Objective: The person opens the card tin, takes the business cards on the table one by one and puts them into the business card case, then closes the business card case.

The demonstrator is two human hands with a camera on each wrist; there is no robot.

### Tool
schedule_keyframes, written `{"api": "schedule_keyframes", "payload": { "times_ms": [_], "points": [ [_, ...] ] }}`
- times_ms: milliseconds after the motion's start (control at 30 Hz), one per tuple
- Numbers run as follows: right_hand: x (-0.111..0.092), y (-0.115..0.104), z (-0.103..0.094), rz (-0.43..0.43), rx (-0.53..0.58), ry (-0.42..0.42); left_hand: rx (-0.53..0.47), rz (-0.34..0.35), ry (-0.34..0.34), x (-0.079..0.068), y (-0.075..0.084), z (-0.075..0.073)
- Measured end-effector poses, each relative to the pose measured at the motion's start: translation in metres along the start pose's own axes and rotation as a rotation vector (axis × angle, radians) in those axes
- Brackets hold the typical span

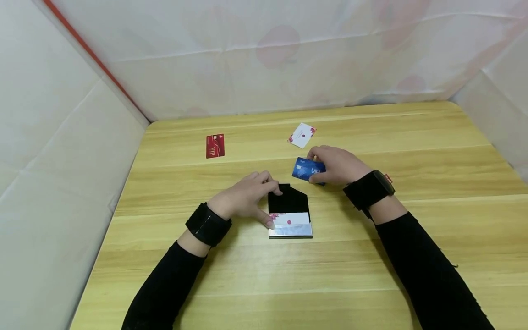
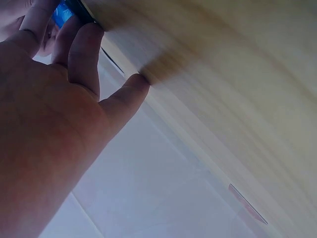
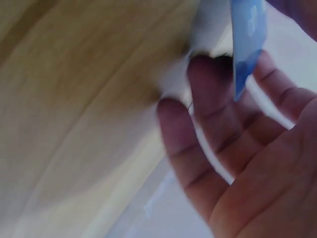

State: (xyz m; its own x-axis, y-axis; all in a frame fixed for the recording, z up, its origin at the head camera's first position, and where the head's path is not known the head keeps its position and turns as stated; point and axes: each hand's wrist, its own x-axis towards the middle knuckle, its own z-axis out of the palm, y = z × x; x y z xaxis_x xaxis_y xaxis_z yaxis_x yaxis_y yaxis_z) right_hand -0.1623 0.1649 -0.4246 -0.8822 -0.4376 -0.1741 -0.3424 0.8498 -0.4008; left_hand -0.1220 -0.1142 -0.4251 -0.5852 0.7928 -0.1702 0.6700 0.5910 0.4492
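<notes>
A black card case [image 1: 294,200] lies on the table with its flap laid back. A white card [image 1: 294,217] with a pink flower print and a pink dot shows inside its shiny metallic front. My left hand [image 1: 247,195] holds the case from the left, thumb at the front part and a bent finger on the flap. Just above and right of the case, my right hand [image 1: 341,166] pinches a blue VIP card [image 1: 303,168] by its right end. The right wrist view has that blue card [image 3: 246,42] tilted up beside the fingers.
A red VIP card [image 1: 215,145] lies at the back left of the wooden table [image 1: 247,275]. Behind the blue card lies another white card [image 1: 302,135] with pink corners. Pale fabric walls [image 1: 206,82] stand along the back and sides.
</notes>
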Motion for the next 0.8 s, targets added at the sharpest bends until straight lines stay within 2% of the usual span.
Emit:
{"api": "schedule_keyframes", "payload": {
  "times_ms": [233,533,800],
  "points": [
    [0.001,-0.005,-0.004,-0.131,-0.016,0.048,0.012,0.017,0.003,0.002,0.0,-0.003],
    [-0.002,-0.012,-0.009,-0.285,0.025,0.127,0.003,0.005,-0.004,0.001,0.0,-0.002],
    [-0.009,-0.027,-0.017,-0.358,0.12,0.097,0.009,0.006,-0.002,0.003,0.001,-0.003]
  ]
}}
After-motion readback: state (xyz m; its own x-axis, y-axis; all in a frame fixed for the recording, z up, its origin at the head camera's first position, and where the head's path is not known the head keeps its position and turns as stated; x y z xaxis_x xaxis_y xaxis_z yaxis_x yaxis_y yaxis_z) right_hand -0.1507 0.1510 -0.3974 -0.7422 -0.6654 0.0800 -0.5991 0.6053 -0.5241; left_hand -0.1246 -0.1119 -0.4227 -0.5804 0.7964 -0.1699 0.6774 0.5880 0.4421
